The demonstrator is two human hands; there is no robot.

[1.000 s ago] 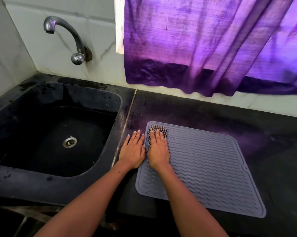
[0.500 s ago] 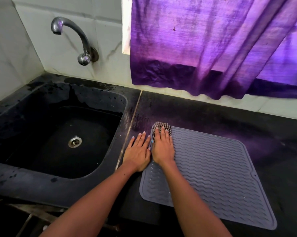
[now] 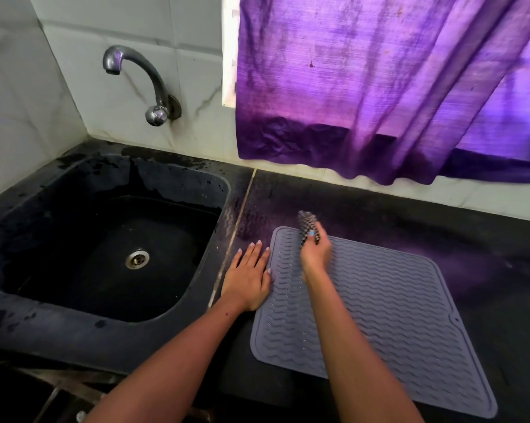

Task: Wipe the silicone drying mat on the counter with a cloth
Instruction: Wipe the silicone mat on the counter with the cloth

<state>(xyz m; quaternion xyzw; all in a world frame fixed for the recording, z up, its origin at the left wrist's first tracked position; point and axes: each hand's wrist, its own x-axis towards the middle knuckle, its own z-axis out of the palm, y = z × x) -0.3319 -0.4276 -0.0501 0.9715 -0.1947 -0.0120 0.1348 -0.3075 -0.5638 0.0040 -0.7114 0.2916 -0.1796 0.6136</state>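
On the counter, far-left mat corner: right hand (image 3: 316,251) is raised on edge, fingers curled round a bunched checked cloth (image 3: 308,226), which sits at or just over the mat's far edge; contact with the mat cannot be told through the blur.
Progress: judged early or mid-wipe; the silicone drying mat (image 3: 379,303) shows no clear wet or wiped band, so how much is done cannot be read. The wide middle, right side and near edge look yet to be covered.
Sinks: one, a black basin (image 3: 44,239) at left, with one drain (image 3: 137,259) in its floor.
Taps: one, a curved metal tap (image 3: 141,83) on the tiled wall above the sink.
Hands: two. Left hand (image 3: 247,277) lies flat, fingers straight and together, on the dark counter (image 3: 486,257), thumb side touching the mat's left edge.
Cloths: one.
Mats: one, grey, wave-ribbed, lying flat right of the sink.
Curtains: one purple curtain (image 3: 379,93), hanging far right, well apart from the mat.
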